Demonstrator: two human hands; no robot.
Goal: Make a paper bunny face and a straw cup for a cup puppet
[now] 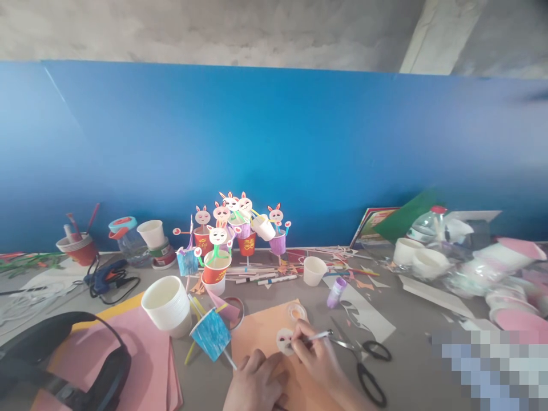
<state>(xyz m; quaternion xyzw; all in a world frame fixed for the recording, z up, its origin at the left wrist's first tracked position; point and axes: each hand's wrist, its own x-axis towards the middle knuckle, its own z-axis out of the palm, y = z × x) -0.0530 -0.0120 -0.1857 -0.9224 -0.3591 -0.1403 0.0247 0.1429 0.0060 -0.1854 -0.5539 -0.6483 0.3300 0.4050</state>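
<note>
My right hand [314,354] is closed on a thin pen [314,337], its tip on a small round paper face cut-out [285,341]. The cut-out lies on an orange paper sheet [261,331]. My left hand [254,382] rests on the orange sheet just left of the cut-out, fingers curled and pressing down. A roll of clear tape [297,311] sits at the sheet's far edge. A blue paper cup on a stick [211,334] lies tilted just left of the sheet.
Black-handled scissors [363,359] lie right of my right hand. Several paper-cup bunny figures [231,234] stand at the back against a blue wall. A white cup [168,305], pink sheets [141,354], a glue gun [105,277], markers [261,278], a purple glue stick [337,292] and stacked cups [422,260] lie about.
</note>
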